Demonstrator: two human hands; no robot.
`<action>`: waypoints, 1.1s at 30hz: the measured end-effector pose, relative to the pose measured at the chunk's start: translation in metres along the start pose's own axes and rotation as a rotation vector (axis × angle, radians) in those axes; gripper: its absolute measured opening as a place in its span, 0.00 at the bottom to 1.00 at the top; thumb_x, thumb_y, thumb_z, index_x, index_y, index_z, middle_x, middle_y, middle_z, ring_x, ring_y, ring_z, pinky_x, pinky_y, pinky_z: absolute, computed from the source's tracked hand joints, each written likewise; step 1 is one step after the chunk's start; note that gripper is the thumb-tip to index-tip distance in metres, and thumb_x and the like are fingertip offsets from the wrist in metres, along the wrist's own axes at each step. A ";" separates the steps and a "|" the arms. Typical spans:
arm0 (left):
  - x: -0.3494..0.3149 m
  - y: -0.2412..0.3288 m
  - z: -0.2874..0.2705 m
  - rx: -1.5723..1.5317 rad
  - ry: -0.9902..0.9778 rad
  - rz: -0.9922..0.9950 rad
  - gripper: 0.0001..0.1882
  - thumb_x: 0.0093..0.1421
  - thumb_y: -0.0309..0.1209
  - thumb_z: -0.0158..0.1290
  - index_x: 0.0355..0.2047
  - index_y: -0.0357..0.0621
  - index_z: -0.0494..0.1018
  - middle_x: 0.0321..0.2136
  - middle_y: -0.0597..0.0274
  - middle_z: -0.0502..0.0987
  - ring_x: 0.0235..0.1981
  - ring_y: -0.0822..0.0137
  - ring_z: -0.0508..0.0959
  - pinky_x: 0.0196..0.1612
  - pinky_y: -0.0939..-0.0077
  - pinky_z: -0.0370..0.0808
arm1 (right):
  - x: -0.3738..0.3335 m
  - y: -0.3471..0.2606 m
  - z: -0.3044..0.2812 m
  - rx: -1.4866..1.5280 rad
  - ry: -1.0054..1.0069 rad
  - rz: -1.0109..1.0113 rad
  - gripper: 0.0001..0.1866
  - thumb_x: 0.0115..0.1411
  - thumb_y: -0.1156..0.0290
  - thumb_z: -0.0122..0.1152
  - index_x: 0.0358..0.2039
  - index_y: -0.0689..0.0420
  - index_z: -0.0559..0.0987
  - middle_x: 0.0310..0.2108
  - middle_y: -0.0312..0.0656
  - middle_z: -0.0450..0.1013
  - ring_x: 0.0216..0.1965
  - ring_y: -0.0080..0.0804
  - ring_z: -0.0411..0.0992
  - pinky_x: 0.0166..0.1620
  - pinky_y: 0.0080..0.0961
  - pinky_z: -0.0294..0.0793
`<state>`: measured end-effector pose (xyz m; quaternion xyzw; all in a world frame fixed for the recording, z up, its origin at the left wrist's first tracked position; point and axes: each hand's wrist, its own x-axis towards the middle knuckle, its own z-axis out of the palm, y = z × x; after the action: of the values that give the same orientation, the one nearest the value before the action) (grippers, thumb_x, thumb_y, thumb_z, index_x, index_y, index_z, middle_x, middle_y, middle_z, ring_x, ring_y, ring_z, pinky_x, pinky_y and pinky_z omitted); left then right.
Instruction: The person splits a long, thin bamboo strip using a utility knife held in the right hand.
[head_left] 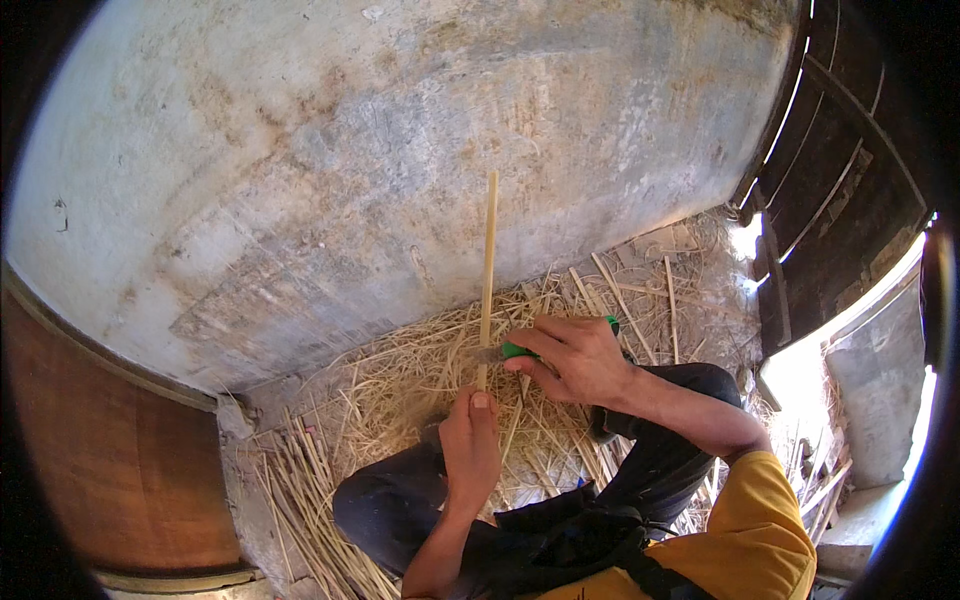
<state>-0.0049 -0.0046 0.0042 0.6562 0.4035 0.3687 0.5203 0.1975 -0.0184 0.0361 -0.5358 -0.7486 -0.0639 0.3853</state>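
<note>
A long pale strip, bamboo by its look [489, 260], points up and away from me in front of the wall. My left hand [470, 430] is closed round its lower end, thumb on top. Just to the right, my right hand [575, 360] is wrapped round the green handle of a knife [517, 350]. Its short grey blade lies against the strip, a little above my left hand. Most of the handle is hidden under my fingers, with a bit of green showing behind the knuckles.
Curly shavings [400, 385] cover the floor between my bent legs and the stained wall [400, 150]. A bundle of thin strips [310, 500] lies at lower left, beside a brown wooden panel [110, 460]. Loose strips [670, 310] lie to the right, near a dark plank wall [840, 150].
</note>
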 end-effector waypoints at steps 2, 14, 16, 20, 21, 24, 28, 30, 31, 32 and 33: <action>0.000 -0.002 0.000 0.004 0.007 -0.003 0.17 0.77 0.39 0.39 0.31 0.45 0.64 0.21 0.74 0.60 0.20 0.80 0.58 0.22 0.80 0.57 | 0.001 0.000 0.000 0.004 0.008 0.001 0.15 0.59 0.61 0.70 0.42 0.53 0.81 0.27 0.38 0.73 0.23 0.39 0.76 0.25 0.33 0.75; -0.006 0.001 0.012 0.192 -0.070 0.074 0.17 0.74 0.38 0.41 0.32 0.39 0.69 0.18 0.57 0.67 0.18 0.65 0.67 0.25 0.68 0.65 | 0.028 0.061 -0.039 -0.061 0.214 0.369 0.14 0.66 0.62 0.62 0.43 0.59 0.81 0.35 0.48 0.79 0.31 0.48 0.79 0.35 0.39 0.77; -0.003 -0.002 0.013 0.170 -0.034 0.113 0.17 0.74 0.38 0.42 0.33 0.39 0.70 0.18 0.59 0.67 0.18 0.67 0.67 0.25 0.69 0.64 | 0.025 0.054 -0.038 -0.002 0.138 0.372 0.14 0.65 0.61 0.62 0.43 0.59 0.81 0.35 0.49 0.79 0.31 0.48 0.79 0.35 0.37 0.77; -0.002 0.005 0.011 0.117 -0.078 -0.006 0.16 0.74 0.38 0.42 0.35 0.38 0.72 0.19 0.62 0.68 0.20 0.71 0.67 0.26 0.71 0.64 | 0.013 0.044 -0.028 0.094 0.146 0.200 0.13 0.63 0.63 0.66 0.41 0.60 0.80 0.32 0.47 0.77 0.29 0.46 0.77 0.33 0.36 0.75; -0.002 0.005 0.011 0.117 -0.051 -0.005 0.16 0.74 0.38 0.43 0.37 0.38 0.73 0.19 0.64 0.69 0.21 0.73 0.67 0.26 0.72 0.65 | 0.012 0.041 -0.025 0.091 0.090 0.163 0.13 0.62 0.63 0.67 0.40 0.59 0.80 0.31 0.46 0.77 0.28 0.45 0.77 0.32 0.36 0.75; -0.002 0.012 0.009 0.100 -0.028 -0.021 0.15 0.74 0.37 0.44 0.39 0.37 0.74 0.20 0.66 0.70 0.22 0.75 0.66 0.27 0.73 0.65 | 0.007 0.033 -0.019 0.099 0.021 0.099 0.13 0.60 0.63 0.69 0.39 0.58 0.81 0.30 0.44 0.77 0.27 0.44 0.77 0.30 0.35 0.75; 0.001 0.009 0.006 0.096 0.009 0.011 0.14 0.73 0.35 0.46 0.40 0.36 0.75 0.21 0.68 0.70 0.23 0.78 0.65 0.27 0.76 0.64 | 0.003 0.023 -0.011 0.112 -0.030 0.054 0.14 0.57 0.61 0.71 0.38 0.55 0.81 0.30 0.43 0.76 0.27 0.44 0.77 0.28 0.36 0.75; 0.000 0.009 0.004 0.076 0.014 0.007 0.14 0.73 0.35 0.46 0.40 0.36 0.75 0.21 0.67 0.71 0.23 0.79 0.65 0.27 0.76 0.64 | -0.001 0.019 -0.006 0.089 -0.044 0.040 0.14 0.57 0.61 0.72 0.38 0.55 0.81 0.29 0.42 0.76 0.25 0.43 0.76 0.27 0.35 0.74; 0.000 0.008 0.003 0.056 0.016 0.004 0.14 0.73 0.34 0.46 0.40 0.36 0.75 0.22 0.67 0.71 0.23 0.79 0.65 0.27 0.77 0.64 | -0.002 0.018 -0.004 0.064 -0.057 0.028 0.14 0.56 0.60 0.72 0.38 0.54 0.82 0.28 0.41 0.75 0.24 0.42 0.75 0.26 0.35 0.73; 0.000 0.007 0.002 0.055 0.017 0.002 0.14 0.73 0.34 0.46 0.40 0.36 0.75 0.22 0.67 0.71 0.23 0.79 0.65 0.27 0.77 0.64 | -0.002 0.017 -0.003 0.066 -0.059 0.027 0.14 0.56 0.60 0.72 0.38 0.54 0.82 0.28 0.41 0.75 0.24 0.42 0.75 0.26 0.35 0.73; 0.000 0.005 0.002 0.068 0.030 0.037 0.14 0.73 0.34 0.46 0.39 0.36 0.74 0.22 0.66 0.71 0.23 0.79 0.65 0.27 0.76 0.64 | -0.001 0.015 -0.003 0.060 -0.038 0.018 0.15 0.55 0.60 0.73 0.38 0.54 0.82 0.26 0.40 0.74 0.22 0.42 0.74 0.25 0.34 0.72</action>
<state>-0.0025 -0.0059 0.0089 0.6753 0.4114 0.3741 0.4846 0.2117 -0.0145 0.0323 -0.5317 -0.7526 -0.0275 0.3875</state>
